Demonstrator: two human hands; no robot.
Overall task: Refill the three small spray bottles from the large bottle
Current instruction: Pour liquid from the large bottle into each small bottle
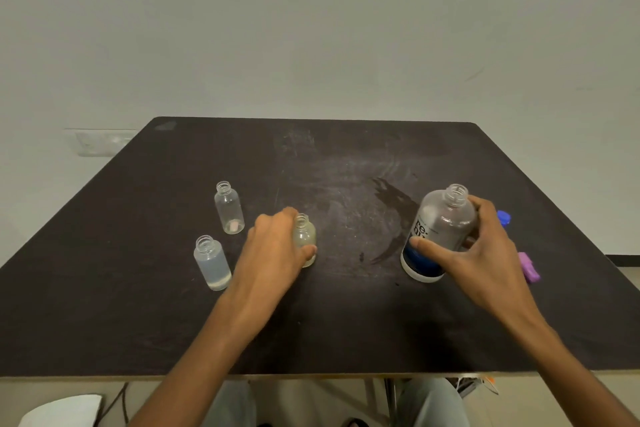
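My left hand (pixel 273 246) gripped the uncapped middle spray bottle (pixel 304 236) near the table's (pixel 346 329) centre, while two more open small bottles, one (pixel 229 207) farther and one (pixel 212 263) nearer, stood toward the left edge. My right hand (pixel 485 253) clasped the open large bottle (pixel 437 236), upright toward the right edge, with a blue cap (pixel 504 218) and purple sprayer (pixel 529 267) just behind it.

Only one piece of lettering can be read: large dark letters "re" are printed sideways on the pale label of the large bottle (pixel 437 236). A second line below is cut off by a thumb. Smaller print beside it is too blurred to be read. Nothing else is seen to carry text.
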